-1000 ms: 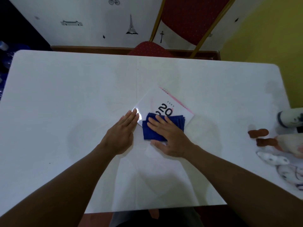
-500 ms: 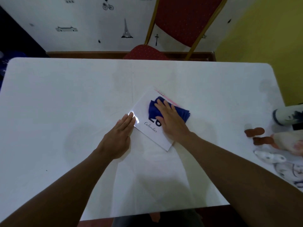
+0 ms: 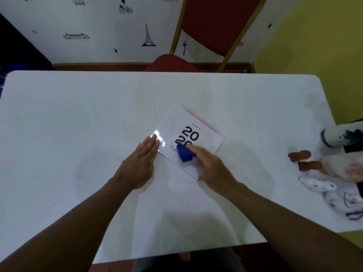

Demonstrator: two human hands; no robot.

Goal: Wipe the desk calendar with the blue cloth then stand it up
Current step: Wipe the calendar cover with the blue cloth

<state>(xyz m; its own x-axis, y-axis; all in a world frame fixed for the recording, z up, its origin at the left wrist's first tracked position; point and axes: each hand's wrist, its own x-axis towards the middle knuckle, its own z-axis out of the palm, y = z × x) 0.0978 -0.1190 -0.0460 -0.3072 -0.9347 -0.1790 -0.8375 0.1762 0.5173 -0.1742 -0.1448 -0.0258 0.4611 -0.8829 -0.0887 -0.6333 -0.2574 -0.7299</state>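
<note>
Desk calendar [image 3: 182, 134] is lying flat on the white table [image 3: 78, 124], roughly in the middle, turned at an angle so one corner points toward me. Cover reads "20 20" in big dark digits with a small "2569" above, and there's a pink strip along its far right edge.

Only the head view to go on here. My left hand [image 3: 140, 163] is laid flat and open, palm down on the table, with the fingertips [image 3: 155, 139] resting on the calendar's left edge where there's a bright glare spot. It isn't gripping anything, just pressing.

My right hand [image 3: 212, 167] is over the near right part of the calendar with the blue cloth [image 3: 185, 154] bunched up under the fingers. The cloth sits on the cover and hides the lower part of the second "20" and the tail of the cursive "Calendar" word. The hand is pretty blurry, so I can't say if the fingers are pinching the cloth or just pushing down on it.

Off at the right edge of the table there's a pile of soft toys [image 3: 337, 173], well apart from the calendar, too smeared to make out properly. A red chair [image 3: 214, 26] with a gold frame stands at the far side of the table against a white wall with little black stickers.
</note>
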